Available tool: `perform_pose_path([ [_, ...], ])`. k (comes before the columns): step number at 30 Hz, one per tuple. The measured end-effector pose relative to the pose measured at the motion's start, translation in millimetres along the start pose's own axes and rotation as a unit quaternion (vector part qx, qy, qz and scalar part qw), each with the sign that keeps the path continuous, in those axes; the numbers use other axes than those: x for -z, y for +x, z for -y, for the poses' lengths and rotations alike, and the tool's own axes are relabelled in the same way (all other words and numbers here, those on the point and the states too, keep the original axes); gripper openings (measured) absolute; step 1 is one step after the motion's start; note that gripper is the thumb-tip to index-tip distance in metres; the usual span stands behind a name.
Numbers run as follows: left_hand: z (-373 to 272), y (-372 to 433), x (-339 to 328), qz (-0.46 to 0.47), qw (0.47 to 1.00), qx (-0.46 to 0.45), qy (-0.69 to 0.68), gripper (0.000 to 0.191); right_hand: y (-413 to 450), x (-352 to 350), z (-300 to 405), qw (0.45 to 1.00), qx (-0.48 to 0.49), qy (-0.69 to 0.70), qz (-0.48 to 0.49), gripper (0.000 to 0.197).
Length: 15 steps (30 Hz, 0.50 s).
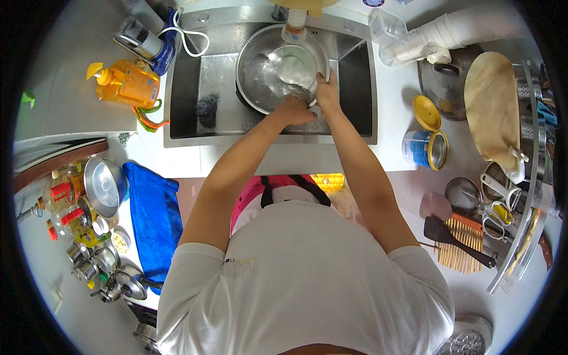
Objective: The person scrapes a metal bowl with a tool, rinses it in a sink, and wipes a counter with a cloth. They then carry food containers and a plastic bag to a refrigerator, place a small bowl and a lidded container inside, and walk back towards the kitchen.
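A round stainless steel basin (259,62) holding rippling water stands in the steel sink (186,88). My right hand (328,93) grips its right rim, thumb on the inside. At the near rim is my left hand (296,110), with its fingers dipped into the basin and blurred by the water; whether they hold anything I cannot tell. The faucet's pale spout end (294,33) hangs over the basin's far side.
Left of the sink stand an orange pump bottle (133,82) and a white cable (188,33). A blue cloth (153,217) hangs over the left counter edge beside a metal bowl (104,186). On the right are a blue can (417,146), its yellow lid (427,112) and a pot lid (437,88).
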<state>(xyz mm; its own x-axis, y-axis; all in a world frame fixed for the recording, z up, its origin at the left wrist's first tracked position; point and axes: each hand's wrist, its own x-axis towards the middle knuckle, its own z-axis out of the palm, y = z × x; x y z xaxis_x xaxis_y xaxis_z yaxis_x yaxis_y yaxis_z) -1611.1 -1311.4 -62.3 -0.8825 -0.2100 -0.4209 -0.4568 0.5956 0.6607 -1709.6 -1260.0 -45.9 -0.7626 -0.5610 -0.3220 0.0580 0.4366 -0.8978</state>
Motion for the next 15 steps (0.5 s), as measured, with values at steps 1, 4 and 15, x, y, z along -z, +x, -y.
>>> perform_pose_path([
  [1,-5.4,2.5,-1.4,-0.079,0.993,-0.037,-0.085,0.051,-4.9,0.6,1.5,1.0,0.0,0.001,-0.001,0.047],
  [4,-28.1,-13.8,10.8,-0.113,0.975,-0.077,-0.178,0.052,-4.1,4.5,-0.5,1.0,0.017,-0.025,0.009,0.047],
  [15,80.3,-53.9,66.7,-0.051,0.827,-0.056,0.557,0.056,2.9,29.7,19.4,0.995,-0.064,0.013,0.072,0.045],
])
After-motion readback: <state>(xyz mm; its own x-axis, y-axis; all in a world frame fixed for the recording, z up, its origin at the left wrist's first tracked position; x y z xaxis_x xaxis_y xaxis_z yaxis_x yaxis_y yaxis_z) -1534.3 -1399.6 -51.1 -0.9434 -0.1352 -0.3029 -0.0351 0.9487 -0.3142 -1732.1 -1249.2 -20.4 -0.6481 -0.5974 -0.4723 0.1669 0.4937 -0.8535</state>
